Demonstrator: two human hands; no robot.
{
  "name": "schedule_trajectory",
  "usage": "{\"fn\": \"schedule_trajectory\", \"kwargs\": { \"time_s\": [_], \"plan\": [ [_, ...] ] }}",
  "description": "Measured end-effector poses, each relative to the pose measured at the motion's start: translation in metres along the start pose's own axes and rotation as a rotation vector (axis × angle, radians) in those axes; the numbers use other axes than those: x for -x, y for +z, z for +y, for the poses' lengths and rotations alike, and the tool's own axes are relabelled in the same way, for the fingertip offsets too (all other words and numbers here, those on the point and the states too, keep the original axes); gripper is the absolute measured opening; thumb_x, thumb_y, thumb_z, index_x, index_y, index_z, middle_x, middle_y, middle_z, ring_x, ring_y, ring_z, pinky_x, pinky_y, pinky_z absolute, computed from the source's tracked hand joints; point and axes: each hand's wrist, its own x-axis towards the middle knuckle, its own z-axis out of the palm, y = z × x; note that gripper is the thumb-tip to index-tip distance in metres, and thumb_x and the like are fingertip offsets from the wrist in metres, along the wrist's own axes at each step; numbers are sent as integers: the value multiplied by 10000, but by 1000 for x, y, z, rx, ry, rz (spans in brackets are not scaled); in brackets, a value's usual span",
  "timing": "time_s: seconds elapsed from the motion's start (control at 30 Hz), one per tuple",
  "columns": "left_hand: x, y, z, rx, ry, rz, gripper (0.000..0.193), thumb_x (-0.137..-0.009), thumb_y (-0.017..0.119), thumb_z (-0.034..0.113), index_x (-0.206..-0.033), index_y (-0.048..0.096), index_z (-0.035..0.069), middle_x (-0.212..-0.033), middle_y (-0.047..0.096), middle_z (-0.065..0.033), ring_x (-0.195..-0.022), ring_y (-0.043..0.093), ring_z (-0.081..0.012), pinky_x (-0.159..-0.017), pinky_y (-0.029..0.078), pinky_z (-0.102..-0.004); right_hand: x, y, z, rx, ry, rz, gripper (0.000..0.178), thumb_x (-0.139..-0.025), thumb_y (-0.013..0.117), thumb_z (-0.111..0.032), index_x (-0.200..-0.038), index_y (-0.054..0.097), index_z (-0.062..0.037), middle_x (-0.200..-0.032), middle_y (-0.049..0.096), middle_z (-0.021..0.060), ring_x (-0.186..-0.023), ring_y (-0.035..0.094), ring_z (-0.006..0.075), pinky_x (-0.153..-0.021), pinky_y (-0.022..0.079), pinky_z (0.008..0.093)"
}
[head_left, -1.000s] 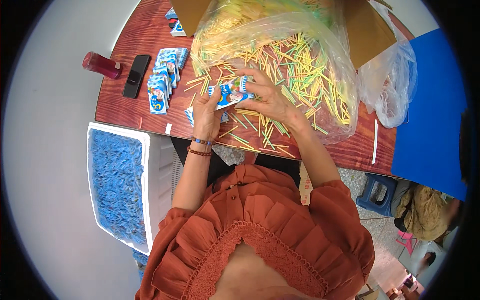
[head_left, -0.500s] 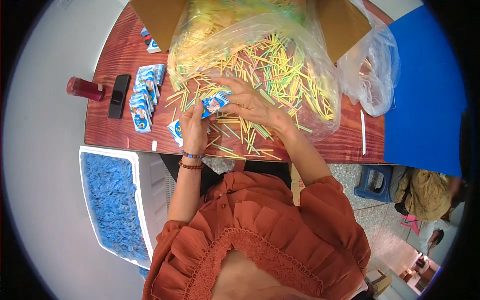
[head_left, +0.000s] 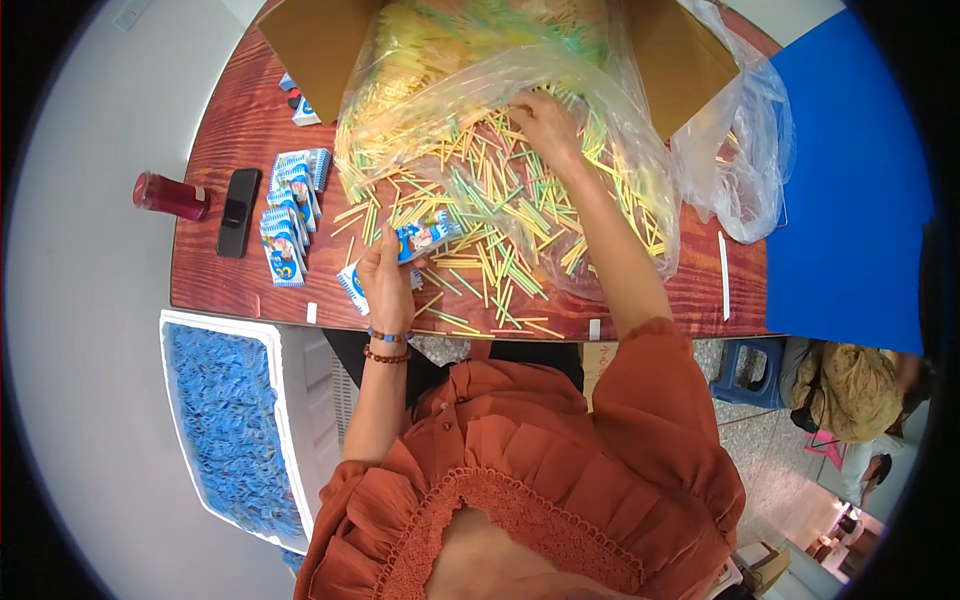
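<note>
My left hand (head_left: pixel 388 275) holds a small blue-and-white packet (head_left: pixel 425 236) by one end, above the near part of the table. Under that hand another packet (head_left: pixel 352 287) lies partly covered. My right hand (head_left: pixel 545 120) is stretched far forward over a heap of thin yellow, green and pink sticks (head_left: pixel 520 200). Its fingers are bent down and drawn together among the sticks; whatever they grip is hidden. The heap spills from a clear plastic bag (head_left: pixel 470 85) in an opened cardboard box (head_left: pixel 315 50).
Overlapping packets (head_left: pixel 287 225) lie at left beside a black phone (head_left: pixel 238 212) and a red-capped bottle (head_left: pixel 170 195). A white foam box (head_left: pixel 282 420) full of blue packets stands below the table's left edge. At right are a crumpled plastic bag (head_left: pixel 745 150) and a blue panel (head_left: pixel 845 200).
My right hand has left the packet and moved forward over the sticks toward the bag. The packet stays in my left hand, which has hardly moved.
</note>
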Motion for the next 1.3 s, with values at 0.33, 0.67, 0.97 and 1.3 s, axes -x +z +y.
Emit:
{"fn": "schedule_trajectory", "kwargs": {
  "time_s": [0.33, 0.67, 0.97, 1.3],
  "plan": [
    [1, -1, -1, 45, -38, 59, 313, -984, 525, 247, -850, 640, -11, -803, 654, -67, -670, 596, -112, -566, 490, -258, -56, 30, -1, 798, 44, -220, 329, -842, 509, -206, -1055, 663, -8, -1120, 639, 203, -1050, 607, 342, -893, 447, 464],
    [2, -10, -3, 85, -71, 31, 279, -977, 537, 236, -887, 639, -7, -828, 661, -66, -689, 611, -123, -601, 508, -263, 2, -20, 17, 318, 89, -121, 439, -921, 508, -234, -1292, 512, 1, -1170, 639, 167, -1174, 542, 294, -1000, 387, 349],
    [2, -3, -12, 100, -122, -21, 262, -971, 545, 235, -926, 648, -2, -900, 674, -74, -738, 612, -135, -622, 492, -271, 26, -35, 22, -336, 226, -136, 264, -963, 496, -217, -1015, 676, -32, -1064, 640, 71, -1010, 565, 189, -917, 415, 321],
    [-5, 16, -10, 218, -160, -65, 288, -981, 529, 251, -871, 641, 9, -831, 652, -70, -685, 573, -139, -632, 491, -280, 44, -8, 7, -1489, 156, -57, 241, -969, 485, -86, -1182, 473, 26, -940, 595, 114, -923, 597, 245, -1003, 446, 483]
  ]
}}
